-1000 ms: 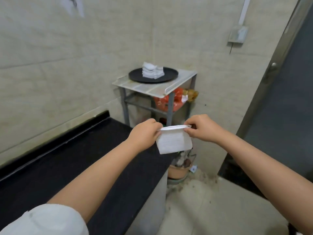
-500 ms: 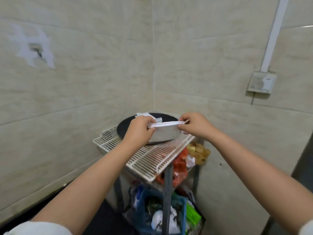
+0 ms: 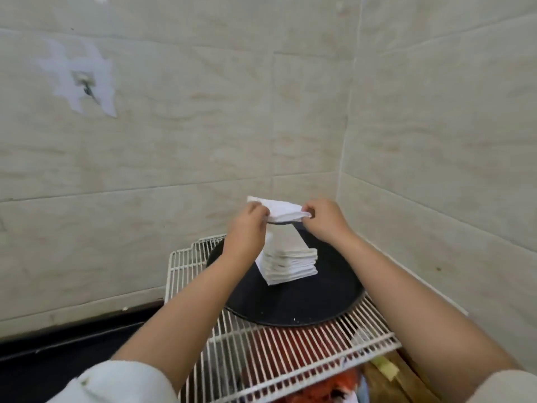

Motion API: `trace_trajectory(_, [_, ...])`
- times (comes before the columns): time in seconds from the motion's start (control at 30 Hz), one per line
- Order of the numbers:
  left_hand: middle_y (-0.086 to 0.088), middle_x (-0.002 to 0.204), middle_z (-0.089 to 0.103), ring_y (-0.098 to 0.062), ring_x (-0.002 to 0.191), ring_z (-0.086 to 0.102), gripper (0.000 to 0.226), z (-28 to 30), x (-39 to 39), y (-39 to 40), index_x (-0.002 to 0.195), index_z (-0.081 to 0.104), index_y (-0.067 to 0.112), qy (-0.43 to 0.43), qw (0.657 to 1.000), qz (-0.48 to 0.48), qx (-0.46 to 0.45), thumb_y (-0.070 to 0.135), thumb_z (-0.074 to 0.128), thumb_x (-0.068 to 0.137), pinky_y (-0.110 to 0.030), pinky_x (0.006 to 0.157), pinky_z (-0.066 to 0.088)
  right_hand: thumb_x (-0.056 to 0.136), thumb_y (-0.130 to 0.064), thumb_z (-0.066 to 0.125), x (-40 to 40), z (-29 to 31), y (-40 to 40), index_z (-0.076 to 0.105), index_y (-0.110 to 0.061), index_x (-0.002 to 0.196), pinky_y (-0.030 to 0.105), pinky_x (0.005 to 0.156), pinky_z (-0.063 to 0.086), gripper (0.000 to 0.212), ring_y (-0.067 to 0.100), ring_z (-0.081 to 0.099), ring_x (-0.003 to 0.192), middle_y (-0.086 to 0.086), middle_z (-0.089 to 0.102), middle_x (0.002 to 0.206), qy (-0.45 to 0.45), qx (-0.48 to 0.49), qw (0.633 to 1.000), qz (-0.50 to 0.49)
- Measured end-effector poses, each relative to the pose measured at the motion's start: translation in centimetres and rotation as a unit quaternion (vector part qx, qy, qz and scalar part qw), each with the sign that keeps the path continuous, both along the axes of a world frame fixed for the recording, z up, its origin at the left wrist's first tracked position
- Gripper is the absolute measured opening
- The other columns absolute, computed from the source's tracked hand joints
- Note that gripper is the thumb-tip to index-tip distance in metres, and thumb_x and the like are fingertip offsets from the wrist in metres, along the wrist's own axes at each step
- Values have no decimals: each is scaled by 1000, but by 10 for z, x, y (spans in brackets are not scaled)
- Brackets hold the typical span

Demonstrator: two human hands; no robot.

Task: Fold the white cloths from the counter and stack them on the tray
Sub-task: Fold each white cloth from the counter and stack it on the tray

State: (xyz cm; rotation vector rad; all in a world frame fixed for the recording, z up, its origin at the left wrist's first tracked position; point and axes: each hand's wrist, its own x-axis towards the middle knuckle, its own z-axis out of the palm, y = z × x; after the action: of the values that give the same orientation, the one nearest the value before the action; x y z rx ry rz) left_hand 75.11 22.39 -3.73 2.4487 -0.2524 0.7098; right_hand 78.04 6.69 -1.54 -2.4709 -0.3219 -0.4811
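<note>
Both hands are up over the tray, holding a folded white cloth in the air between them. The left hand has its fingers curled on the cloth's left end, and the right hand pinches the right end. It's hanging just above the stack of folded cloths on the round black tray, which sits on a white wire shelf in the tiled corner.
</note>
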Motion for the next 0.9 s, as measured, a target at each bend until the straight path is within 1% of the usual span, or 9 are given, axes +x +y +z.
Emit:
trace_trajectory(0.13, [-11,125,55,-29,110,54,28,-39,18,-7,115,60,5,97,993,42,46,6,48,90,-30,88,40,78,1,50,31,-51,-16,68,5,83,25,66,34,18,33,60,92,21,66,93,66,-21,996,55])
trace_trajectory(0.27, [-9,122,57,-28,106,56,29,-38,21,-13,118,59,6,88,994,39,57,9,51,91,-28,86,39,80,0,53,41,-64,-27,68,3,89,29,82,40,18,30,58,99,18,65,102,60,16,995,76])
trace_trajectory(0.37, [-11,121,58,-30,104,57,30,-25,25,-21,119,59,6,61,995,32,69,9,53,90,-30,86,40,82,-2,53,49,-57,-36,68,0,91,26,70,35,18,29,58,90,17,67,98,52,39,995,77])
trace_trajectory(0.43, [-12,120,57,-30,104,56,31,-24,28,-26,121,56,7,85,992,27,94,12,52,91,-32,88,42,83,-2,53,51,-54,-42,68,0,93,22,64,29,19,28,58,89,16,67,98,64,38,994,79])
trace_trajectory(0.53, [-10,120,57,-27,106,55,31,-35,25,-27,122,54,10,142,978,44,148,19,49,93,-35,89,44,82,-2,53,48,-61,-46,69,1,93,23,66,33,20,27,60,94,16,67,98,111,-9,987,114])
trace_trajectory(0.67, [-9,122,54,-26,107,54,32,-45,19,-24,125,52,11,171,969,54,172,23,45,95,-36,90,46,82,-1,51,44,-70,-48,69,0,90,33,77,46,20,25,60,88,13,68,91,141,-35,978,147])
trace_trajectory(0.8, [-5,132,48,-24,109,54,39,-48,9,-27,135,44,18,165,966,52,190,24,42,96,-37,88,48,81,-11,52,46,-72,-57,64,0,81,33,67,42,16,21,56,77,15,65,86,145,-113,969,167])
trace_trajectory(0.83, [-3,136,44,-23,112,54,42,-48,8,-28,138,40,19,162,966,63,193,24,42,96,-37,87,49,81,-17,54,45,-71,-58,63,-4,84,35,71,45,16,21,57,84,10,64,90,129,-158,964,170])
trace_trajectory(0.9, [-1,140,40,-23,116,51,46,-44,1,-28,141,34,20,148,967,99,184,23,41,95,-36,85,50,84,-26,55,42,-65,-55,62,-14,107,37,85,48,27,21,53,108,1,58,114,62,-234,957,161])
